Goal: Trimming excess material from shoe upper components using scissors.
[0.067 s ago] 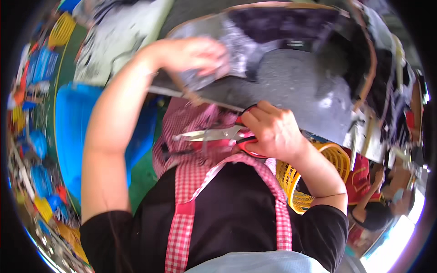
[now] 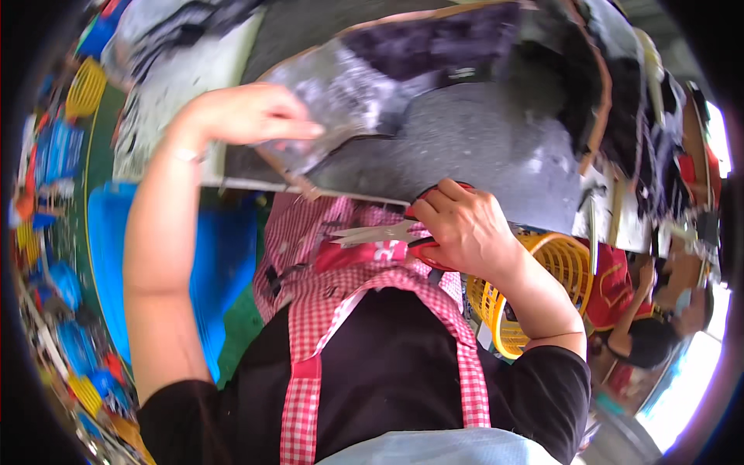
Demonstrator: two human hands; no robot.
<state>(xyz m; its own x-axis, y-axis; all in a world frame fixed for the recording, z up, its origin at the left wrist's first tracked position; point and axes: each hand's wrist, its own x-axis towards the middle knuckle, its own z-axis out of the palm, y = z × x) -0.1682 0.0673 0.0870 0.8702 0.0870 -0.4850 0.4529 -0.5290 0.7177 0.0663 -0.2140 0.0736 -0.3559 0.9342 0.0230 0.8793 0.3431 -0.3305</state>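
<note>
My right hand [image 2: 465,231] is wrapped round the red-and-black handles of a pair of scissors [image 2: 380,233], just off the table's near edge. The blades point left and are slightly parted, in front of my apron. My left hand [image 2: 252,115] hovers at the left end of a dark, partly see-through sheet of material [image 2: 333,89]. Its fingers are loosely stretched to the right and somewhat blurred, with nothing visible in them. Brownish strips run along the sheet's borders. The sheet lies on the grey table [image 2: 488,147].
A blue bin [image 2: 116,271] stands below the table at left. A yellow basket [image 2: 570,267] is beside my right forearm. Dark pieces [image 2: 620,116] hang at the table's right side. Another person [image 2: 651,337] is at far right. Colourful crates [image 2: 62,151] line the left.
My left hand has moved left, away from the middle of the dark sheet. The scissor blades have drawn closer together. The whole view has shifted slightly.
</note>
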